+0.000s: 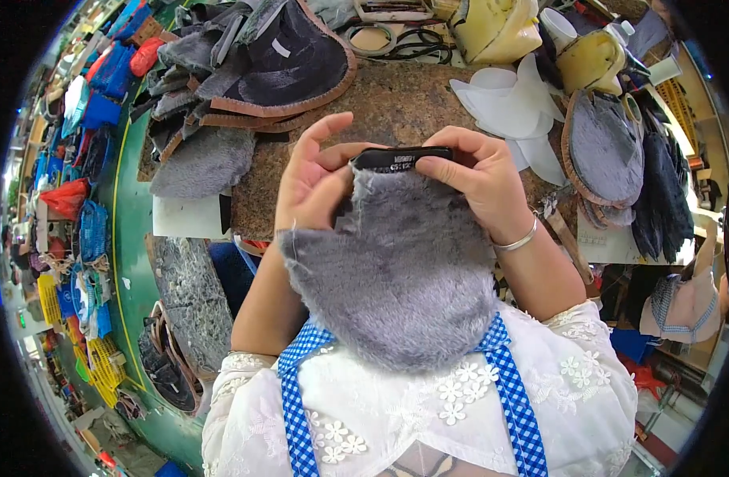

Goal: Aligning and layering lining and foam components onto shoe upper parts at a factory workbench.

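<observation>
A grey plush fabric piece (404, 270) with a rounded lower edge hangs in front of my chest. Along its top runs a narrow black strip (404, 158) with pale printing. My right hand (480, 179) pinches the strip's right end between thumb and fingers. At the other side, my left hand (321, 179) grips the plush by its upper left edge, beside the strip's left end; the index finger sticks up and the thumb bends inward. Some of the left fingertips are hidden behind the fabric and strip.
Brown-edged black and grey plush pieces (281, 60) are piled on the speckled worktop (380, 95) at the far left. White curved sheets (511, 103), yellowish moulds (500, 32) and a grey oval piece (607, 147) lie at the right. Black-handled scissors (416, 46) rest at the back.
</observation>
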Motion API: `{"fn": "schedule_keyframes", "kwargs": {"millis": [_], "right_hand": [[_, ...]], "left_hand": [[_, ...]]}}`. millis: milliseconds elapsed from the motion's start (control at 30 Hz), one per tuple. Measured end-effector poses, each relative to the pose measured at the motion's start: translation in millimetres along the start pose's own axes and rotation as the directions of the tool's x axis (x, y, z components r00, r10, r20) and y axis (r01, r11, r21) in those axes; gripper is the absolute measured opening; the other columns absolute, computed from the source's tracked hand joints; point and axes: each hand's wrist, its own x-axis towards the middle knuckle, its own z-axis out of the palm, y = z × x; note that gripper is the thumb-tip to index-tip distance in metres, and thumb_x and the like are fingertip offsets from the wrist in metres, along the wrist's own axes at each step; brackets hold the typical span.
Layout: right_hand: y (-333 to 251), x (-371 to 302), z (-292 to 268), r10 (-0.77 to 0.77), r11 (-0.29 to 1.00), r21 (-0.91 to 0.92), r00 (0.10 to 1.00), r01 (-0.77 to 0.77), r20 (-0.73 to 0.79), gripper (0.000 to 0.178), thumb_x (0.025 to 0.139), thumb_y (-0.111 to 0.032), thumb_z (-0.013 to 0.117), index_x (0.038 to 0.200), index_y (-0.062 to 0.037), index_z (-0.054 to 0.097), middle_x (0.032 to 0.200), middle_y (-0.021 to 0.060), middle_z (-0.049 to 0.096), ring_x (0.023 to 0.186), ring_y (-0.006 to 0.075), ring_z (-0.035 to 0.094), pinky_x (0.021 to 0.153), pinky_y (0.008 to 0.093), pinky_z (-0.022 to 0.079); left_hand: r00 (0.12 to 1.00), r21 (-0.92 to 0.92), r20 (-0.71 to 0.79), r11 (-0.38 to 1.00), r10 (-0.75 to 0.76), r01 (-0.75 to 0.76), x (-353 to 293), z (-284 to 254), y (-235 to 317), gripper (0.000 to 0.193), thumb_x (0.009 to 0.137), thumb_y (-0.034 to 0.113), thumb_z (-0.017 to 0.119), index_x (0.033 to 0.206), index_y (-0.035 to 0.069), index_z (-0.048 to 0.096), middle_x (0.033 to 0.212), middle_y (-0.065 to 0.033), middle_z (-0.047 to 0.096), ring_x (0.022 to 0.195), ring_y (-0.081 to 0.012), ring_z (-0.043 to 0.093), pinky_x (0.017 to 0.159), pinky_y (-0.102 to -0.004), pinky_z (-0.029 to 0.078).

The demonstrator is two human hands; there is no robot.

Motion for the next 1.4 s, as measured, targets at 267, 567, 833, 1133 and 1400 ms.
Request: {"fn": "schedule_keyframes", "kwargs": {"millis": [267,567,833,1133,1400], "right_hand": [[-4,-1,2,-0.032,0.997,-0.076,1.0,0.032,0.002,0.013,0.077,-0.006,0.074,0.088,-0.0008,0.069,0.076,-0.0021,0.064,0.068,0.0039,0.054,0.062,0.0183,0.044],[-4,-3,0,0.029,0.999,0.044,0.998,-0.031,0.054,0.013,0.078,-0.006,0.073,0.09,-0.0009,0.068,0.078,-0.0012,0.064,0.07,0.0051,0.055,0.066,0.0182,0.044],[-2,-4,0,0.058,0.991,0.118,0.997,-0.065,0.06,0.014,0.08,-0.007,0.073,0.09,-0.0007,0.067,0.08,-0.0011,0.064,0.071,0.0047,0.055,0.066,0.0184,0.043],[-3,-8,2,-0.069,0.996,-0.057,0.995,0.073,0.069,0.013,0.082,-0.009,0.072,0.091,-0.0014,0.066,0.078,-0.0039,0.061,0.07,0.0023,0.053,0.064,0.0173,0.043],[-8,-8,-2,-0.122,0.985,-0.119,0.992,0.126,0.043,0.012,0.081,-0.006,0.072,0.09,-0.0009,0.065,0.078,-0.0035,0.062,0.071,0.0021,0.054,0.065,0.0167,0.043]], "left_hand": [[0.995,0.078,0.095,0.997,-0.007,0.0,-5,-24,-4,0.026,0.09,0.01,0.056,0.111,-0.005,0.059,0.099,-0.0074,0.065,0.085,-0.0099,0.061,0.077,-0.0232,0.049],[0.987,0.486,-0.052,0.867,0.151,-0.108,-8,-13,-4,0.018,0.089,0.008,0.063,0.102,-0.004,0.066,0.086,-0.0046,0.068,0.075,-0.0069,0.06,0.069,-0.0198,0.049],[0.995,0.291,-0.091,0.957,0.051,-0.022,-7,-13,-2,0.018,0.092,0.011,0.059,0.102,-0.003,0.066,0.086,-0.0036,0.067,0.073,-0.0063,0.059,0.067,-0.019,0.048],[0.968,0.564,-0.016,0.801,0.252,-0.2,-11,-18,-8,0.017,0.095,0.01,0.054,0.103,-0.002,0.063,0.088,0.001,0.064,0.078,-0.0045,0.056,0.07,-0.0182,0.045],[0.999,0.118,-0.032,0.992,-0.031,0.034,-10,-5,-2,0.019,0.089,0.008,0.063,0.106,-0.001,0.063,0.087,-0.0036,0.067,0.076,-0.0067,0.06,0.069,-0.0197,0.048]]}}
